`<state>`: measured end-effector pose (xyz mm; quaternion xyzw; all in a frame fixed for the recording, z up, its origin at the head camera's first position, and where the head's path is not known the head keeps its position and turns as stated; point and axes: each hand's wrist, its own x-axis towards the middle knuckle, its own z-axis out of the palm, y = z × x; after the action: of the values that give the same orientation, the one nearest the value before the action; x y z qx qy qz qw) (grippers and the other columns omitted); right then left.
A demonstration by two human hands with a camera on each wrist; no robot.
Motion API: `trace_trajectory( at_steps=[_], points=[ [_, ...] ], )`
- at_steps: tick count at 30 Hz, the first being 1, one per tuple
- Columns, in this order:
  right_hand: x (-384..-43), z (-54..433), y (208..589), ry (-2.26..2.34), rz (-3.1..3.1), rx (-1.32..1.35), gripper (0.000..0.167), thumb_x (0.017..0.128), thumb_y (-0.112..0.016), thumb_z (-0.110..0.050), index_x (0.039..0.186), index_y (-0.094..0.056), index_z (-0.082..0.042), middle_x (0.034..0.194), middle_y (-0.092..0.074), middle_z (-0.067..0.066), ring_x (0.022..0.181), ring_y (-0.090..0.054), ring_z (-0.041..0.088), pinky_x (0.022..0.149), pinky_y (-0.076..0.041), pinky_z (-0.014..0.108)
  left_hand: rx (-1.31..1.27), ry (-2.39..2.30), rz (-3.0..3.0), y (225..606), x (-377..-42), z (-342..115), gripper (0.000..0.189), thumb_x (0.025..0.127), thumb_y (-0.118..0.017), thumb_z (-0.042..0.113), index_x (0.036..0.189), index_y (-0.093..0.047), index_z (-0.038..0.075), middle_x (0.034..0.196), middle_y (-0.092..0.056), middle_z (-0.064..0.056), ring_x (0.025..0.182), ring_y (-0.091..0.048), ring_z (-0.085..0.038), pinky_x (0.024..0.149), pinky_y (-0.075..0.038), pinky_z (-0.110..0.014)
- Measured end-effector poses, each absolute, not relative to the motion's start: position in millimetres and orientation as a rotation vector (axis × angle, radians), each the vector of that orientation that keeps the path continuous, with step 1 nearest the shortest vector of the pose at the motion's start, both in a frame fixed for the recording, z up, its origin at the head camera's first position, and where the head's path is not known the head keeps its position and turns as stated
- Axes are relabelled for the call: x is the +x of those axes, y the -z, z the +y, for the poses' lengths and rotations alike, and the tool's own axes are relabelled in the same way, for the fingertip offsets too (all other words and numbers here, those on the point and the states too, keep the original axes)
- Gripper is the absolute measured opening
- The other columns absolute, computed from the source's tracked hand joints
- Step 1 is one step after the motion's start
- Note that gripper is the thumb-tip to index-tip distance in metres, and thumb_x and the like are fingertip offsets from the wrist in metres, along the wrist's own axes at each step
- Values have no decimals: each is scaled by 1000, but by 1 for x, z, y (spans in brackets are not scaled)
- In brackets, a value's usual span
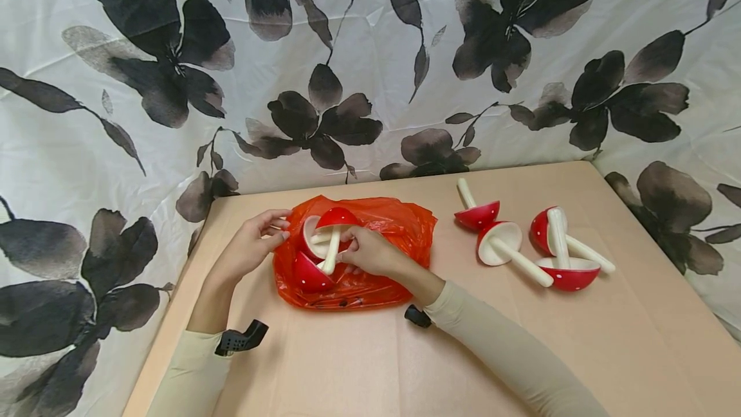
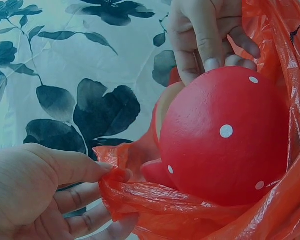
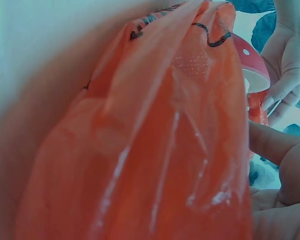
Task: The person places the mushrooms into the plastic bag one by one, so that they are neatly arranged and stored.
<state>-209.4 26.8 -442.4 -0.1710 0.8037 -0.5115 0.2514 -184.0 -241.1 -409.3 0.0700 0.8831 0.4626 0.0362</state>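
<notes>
A crinkled red plastic bag [image 1: 399, 230] lies on the table with its mouth toward the left. At that mouth are several toy mushrooms with red, white-dotted caps, one upright mushroom [image 1: 337, 216] and a cap [image 1: 312, 275] below it. My left hand [image 1: 249, 246] pinches the bag's edge between thumb and fingers, plainest in the left wrist view. My right hand [image 1: 373, 253] reaches over the bag and holds a mushroom at the mouth, its curled fingers partly hidden behind the red cap [image 2: 225, 135]. The bag fills most of the right wrist view.
To the right on the table [image 1: 492, 352] lie several more toy mushrooms: one at the back [image 1: 477, 216], one on its side [image 1: 500, 243], and two crossed together, the front cap [image 1: 570, 275] upturned. A flower-print cloth [image 1: 359, 37] hangs behind the table.
</notes>
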Motion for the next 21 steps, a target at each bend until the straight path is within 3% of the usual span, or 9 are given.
trace_trajectory(
  at_steps=[11,17,21],
  points=[
    [-206,40,430,1296,2275,-529,40,95,-70,-15,132,-59,-6,90,-62,7,69,-56,19,59,-49,26,211,-1414,2705,410,-185,-241,43,100,-59,4,142,-54,4,120,-63,-20,104,-63,-34,78,-59,-25],
    [-204,49,416,1238,2295,-621,32,94,-71,-17,124,-66,-6,96,-64,3,81,-57,19,64,-51,26,210,-1405,2709,410,-186,-241,43,99,-59,3,143,-53,4,121,-64,-20,105,-63,-35,79,-59,-26],
    [-202,56,405,1180,2306,-707,22,94,-72,-14,115,-69,-8,93,-65,2,76,-55,17,61,-48,24,205,-1398,2708,409,-187,-241,43,99,-59,4,142,-54,5,121,-64,-20,105,-63,-35,79,-59,-26]
  ],
)
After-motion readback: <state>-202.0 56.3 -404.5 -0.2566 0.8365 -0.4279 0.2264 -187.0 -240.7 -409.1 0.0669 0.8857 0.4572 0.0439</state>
